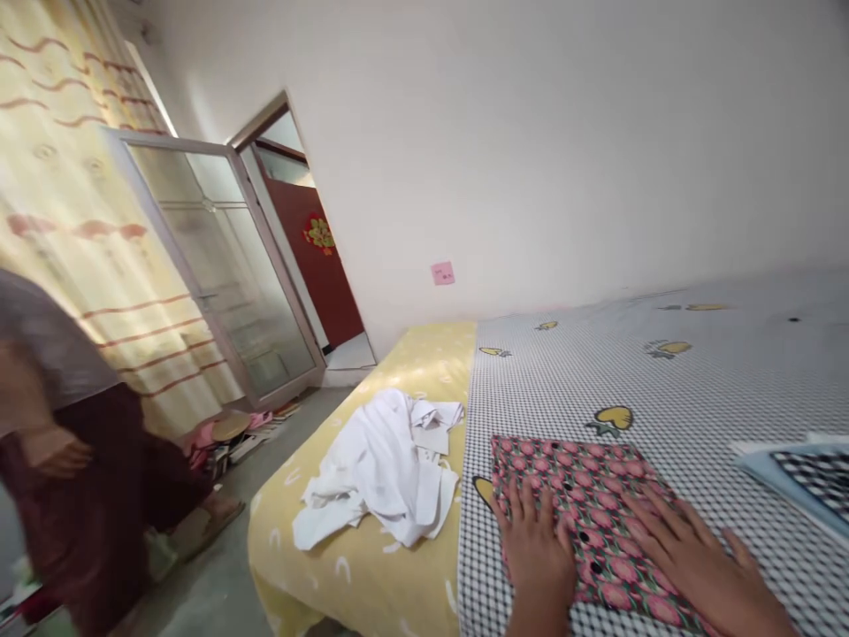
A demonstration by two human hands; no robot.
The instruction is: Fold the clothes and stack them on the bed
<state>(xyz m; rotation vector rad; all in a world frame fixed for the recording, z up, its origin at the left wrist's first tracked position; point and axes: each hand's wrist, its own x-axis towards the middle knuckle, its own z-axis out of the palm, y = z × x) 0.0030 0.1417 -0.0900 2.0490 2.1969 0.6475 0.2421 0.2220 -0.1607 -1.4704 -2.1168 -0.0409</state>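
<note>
A folded garment (584, 495) with a pink flower print and dark buttons lies flat on the checked bedsheet (563, 380). My left hand (537, 548) rests palm down on its near left part, fingers stretched out. My right hand (696, 557) lies flat on its near right part, fingers spread. Neither hand grips anything.
A crumpled white cloth (385, 469) lies on the yellow sheet (371, 575) at the bed's left end. A folded blue and checked item (802, 473) sits at the right. Another person (72, 478) stands at the left by the curtain. A glass door (218, 265) stands open.
</note>
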